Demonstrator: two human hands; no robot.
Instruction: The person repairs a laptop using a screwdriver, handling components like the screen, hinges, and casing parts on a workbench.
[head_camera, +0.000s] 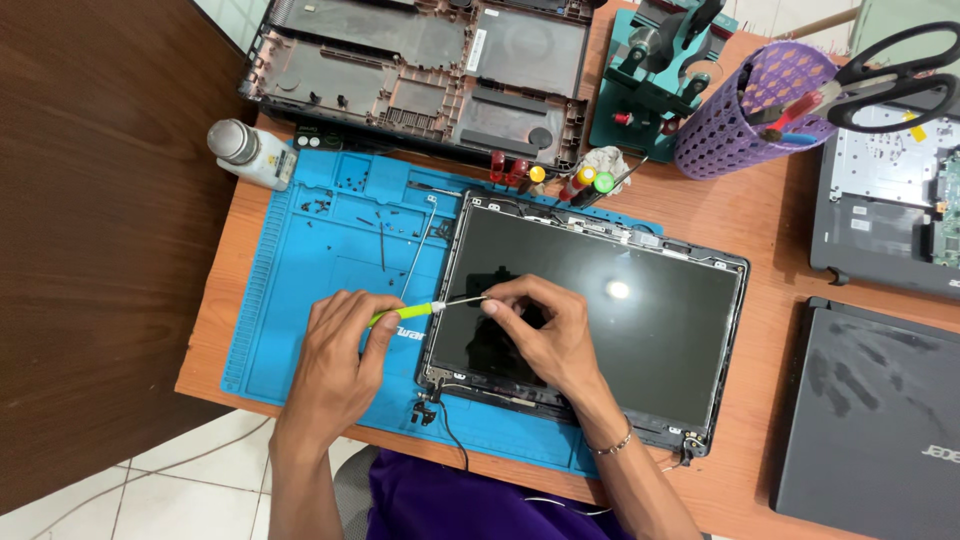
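Green-handled screwdriver (415, 311) bridging both hands over the laptop screen (600, 320).
Left hand (340, 365) is gripping its handle; right hand (540, 330) is pinching the tip at the screen's left edge.

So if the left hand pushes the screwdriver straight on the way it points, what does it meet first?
The left hand aims the green screwdriver rightward along the laptop screen panel. Its tip seems already at the right hand's fingers, so they likely come first; the height is hard to judge.

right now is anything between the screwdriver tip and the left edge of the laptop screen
Nothing visible. The left hand holds the green screwdriver, and the right hand pinches its shaft at the laptop screen edge.
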